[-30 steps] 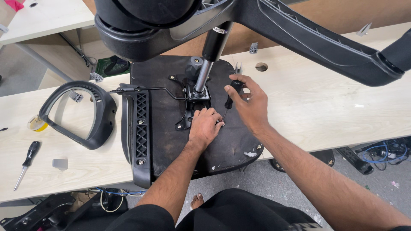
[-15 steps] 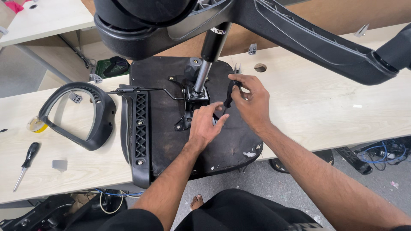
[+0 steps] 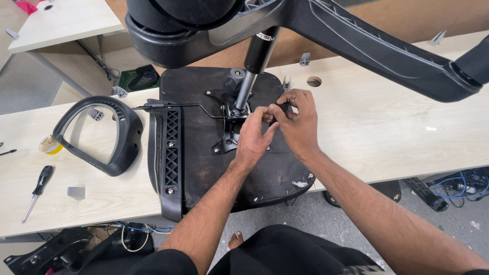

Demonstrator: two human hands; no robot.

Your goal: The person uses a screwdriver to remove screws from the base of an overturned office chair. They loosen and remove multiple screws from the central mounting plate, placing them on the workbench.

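Both hands have drawn together since a second ago. Then the left hand [image 3: 254,137] lay flat on the metal mechanism plate [image 3: 229,133] bolted under the upturned black chair seat [image 3: 204,153], and the right hand [image 3: 298,122] reached apart from it at about two o'clock; now they meet fingertip to fingertip just right of the silver and black gas-lift column [image 3: 252,76]. Between them sits a small dark part [image 3: 279,108] — too small to tell what it is — pinched by the right hand's thumb and curled fingers, with the left hand's thumb and forefinger closed to a narrow pinch against the same spot. Neither hand is spread any longer. I judge the work has gone from steadying the plate to fine fingering of that little piece, held just above the seat's underside near its centre.

The seat lies on the pale wooden counter [image 3: 382,117], its ribbed black plastic bracket [image 3: 172,153] along the nine o'clock edge. Further toward nine o'clock rest a black looped plastic armrest frame [image 3: 102,137] and a black-handled screwdriver [image 3: 36,191] — both well apart from the hands. The black star-shaped chair base [image 3: 356,40] looms overhead at twelve o'clock.
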